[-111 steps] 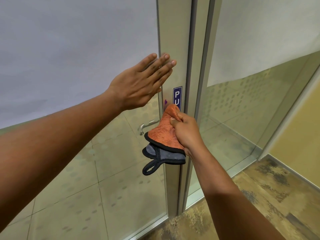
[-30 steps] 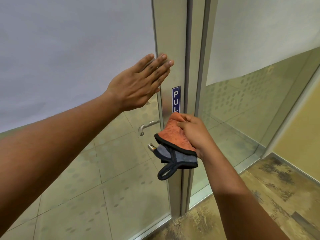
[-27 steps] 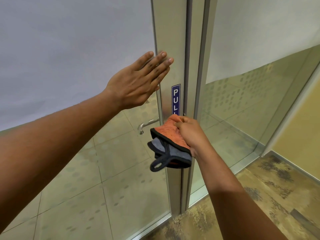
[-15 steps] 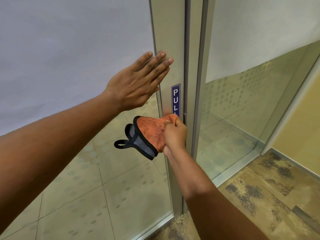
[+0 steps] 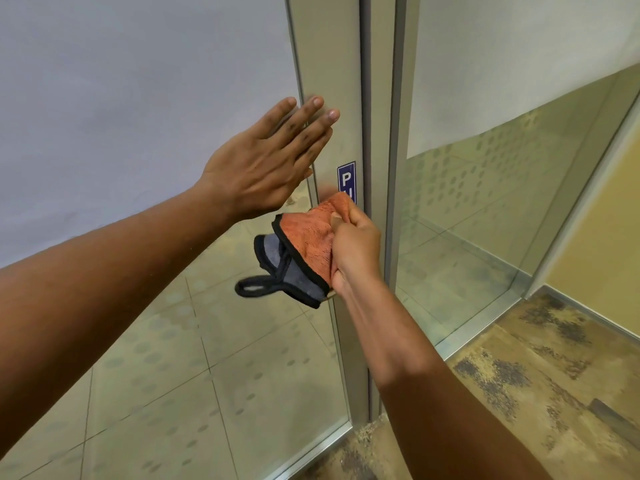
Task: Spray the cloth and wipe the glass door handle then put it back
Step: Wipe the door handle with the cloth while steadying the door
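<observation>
Nearest the camera, two bare forearms reached forward from the lower edge of the view, the left one crossing up from the lower left, the right one rising from the bottom centre. The right hand [image 5: 353, 247] was curled tightly around an orange-and-grey microfibre cloth [image 5: 304, 251], thumb clamped on top of the orange pile, knuckles facing the camera. The cloth bunched out to the left of the fist, its black-bound grey underside and a black hanging loop [image 5: 254, 287] dangling free below. It was pressed against the metal door stile [image 5: 329, 64] at handle height; the handle itself was hidden behind the cloth and fist.

Above and slightly farther, the left hand [image 5: 266, 164] lay flat with straight, close-set fingers, holding nothing, its fingertips [image 5: 332, 114] on the stile and its palm over the edge of the frosted glass door [image 5: 138, 98].

A blue sign [image 5: 346, 181] on the stile showed between the two hands, its lower part covered by the cloth. Right of the door stood a fixed glass panel [image 5: 485, 220], and patterned carpet [image 5: 536, 375] covered the floor on the near side.
</observation>
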